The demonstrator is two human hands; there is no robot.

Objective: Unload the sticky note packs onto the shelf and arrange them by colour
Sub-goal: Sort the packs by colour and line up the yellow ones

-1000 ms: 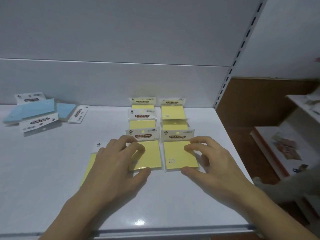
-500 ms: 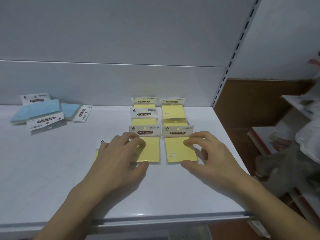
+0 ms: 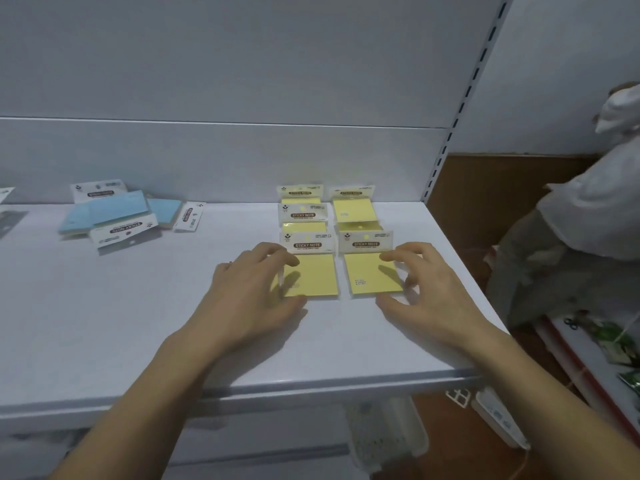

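Yellow packs are gripped on the shelf (image 3: 138, 323).
The front left yellow pack (image 3: 317, 278) is pinched by curled fingers of the left hand (image 3: 249, 296), the front right yellow pack (image 3: 367, 275) by those of the right hand (image 3: 429, 292); the header formerly seen beside the left hand is covered.

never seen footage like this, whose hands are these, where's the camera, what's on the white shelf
No machine here: a person works with bare hands, and one camera worn on the head looks forward and down. The left hand and right hand reach onto a flat white shelf. Square yellow sticky note packs with white header cards lie in two columns; blue sticky note packs lie heaped far left. Each hand pinches a front pack between fingers and thumb: the left the front left yellow pack, the right the front right yellow pack, both flat on the shelf.
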